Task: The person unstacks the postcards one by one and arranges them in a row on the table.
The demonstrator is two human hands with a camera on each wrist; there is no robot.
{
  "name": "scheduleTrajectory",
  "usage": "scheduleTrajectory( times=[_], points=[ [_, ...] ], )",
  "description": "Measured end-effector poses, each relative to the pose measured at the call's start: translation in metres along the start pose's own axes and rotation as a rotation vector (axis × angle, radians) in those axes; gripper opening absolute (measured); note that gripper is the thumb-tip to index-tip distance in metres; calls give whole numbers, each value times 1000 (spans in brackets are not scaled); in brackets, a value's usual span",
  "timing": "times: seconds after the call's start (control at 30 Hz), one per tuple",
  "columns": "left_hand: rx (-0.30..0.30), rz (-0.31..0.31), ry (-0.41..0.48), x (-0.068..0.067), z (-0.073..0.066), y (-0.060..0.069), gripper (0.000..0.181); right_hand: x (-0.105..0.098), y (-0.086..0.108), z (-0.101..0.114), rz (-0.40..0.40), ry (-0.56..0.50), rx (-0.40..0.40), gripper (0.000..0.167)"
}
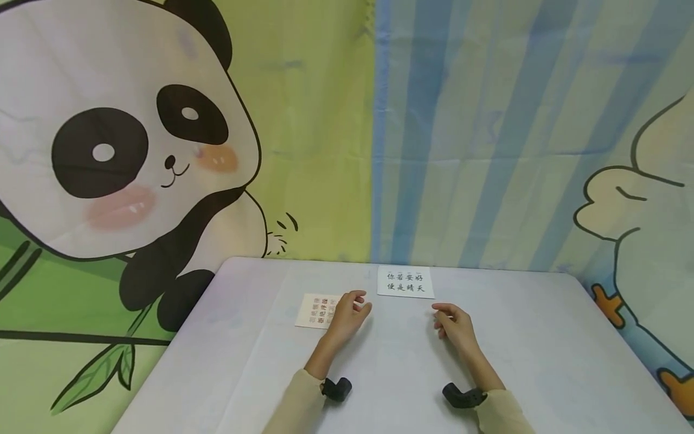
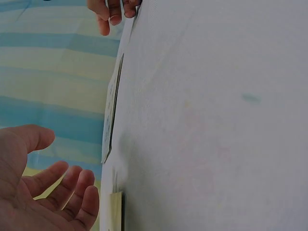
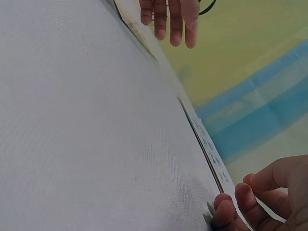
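A white card (image 1: 405,282) with two lines of black Chinese characters lies flat near the table's far edge. To its left is a cream card (image 1: 316,310) with reddish-brown characters, partly covered from view by my left hand (image 1: 348,314). That hand hovers over the cream card's right side, its fingers loosely bent around nothing. My right hand (image 1: 456,327) is in the air to the right of and nearer than the white card, fingers relaxed and holding nothing. In the left wrist view, the left hand (image 2: 53,187) shows a gap between thumb and fingers.
Both cards lie on a pale cloth-covered table (image 1: 401,374). Behind it hangs a printed curtain (image 1: 320,132) with a panda on the left and blue stripes on the right. A black band with a camera (image 1: 337,389) sits on the left wrist, another (image 1: 463,396) on the right.
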State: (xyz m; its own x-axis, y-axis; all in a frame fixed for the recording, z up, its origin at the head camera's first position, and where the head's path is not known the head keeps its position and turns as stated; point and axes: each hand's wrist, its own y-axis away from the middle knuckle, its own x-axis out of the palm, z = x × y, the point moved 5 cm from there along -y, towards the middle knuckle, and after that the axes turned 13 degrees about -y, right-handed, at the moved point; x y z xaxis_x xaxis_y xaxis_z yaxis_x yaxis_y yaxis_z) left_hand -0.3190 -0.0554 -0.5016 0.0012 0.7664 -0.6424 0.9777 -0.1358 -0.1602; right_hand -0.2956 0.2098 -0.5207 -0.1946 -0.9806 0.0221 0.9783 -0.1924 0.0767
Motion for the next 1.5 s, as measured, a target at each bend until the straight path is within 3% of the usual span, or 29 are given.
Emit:
scheduleTrajectory(
  times=[0.3, 0.63, 0.87, 1.13, 1.5],
  points=[
    [-3, 41, 3, 18, -3, -3, 41, -5, -1, -5, -46, 22, -4, 30],
    [-13, 65, 24, 39, -7, -12, 43, -6, -8, -8, -81, -6, -65, 39],
    [-29, 39, 38, 46, -10, -21, 47, -7, -19, -11, -106, 167, -126, 40],
    [-29, -3, -8, 51, -8, -29, 54, -3, -31, -12, -113, 195, -104, 41],
    [-84, -4, 9, 52, -1, -41, 62, 2, -40, -4, -36, 305, -147, 42]
  ],
)
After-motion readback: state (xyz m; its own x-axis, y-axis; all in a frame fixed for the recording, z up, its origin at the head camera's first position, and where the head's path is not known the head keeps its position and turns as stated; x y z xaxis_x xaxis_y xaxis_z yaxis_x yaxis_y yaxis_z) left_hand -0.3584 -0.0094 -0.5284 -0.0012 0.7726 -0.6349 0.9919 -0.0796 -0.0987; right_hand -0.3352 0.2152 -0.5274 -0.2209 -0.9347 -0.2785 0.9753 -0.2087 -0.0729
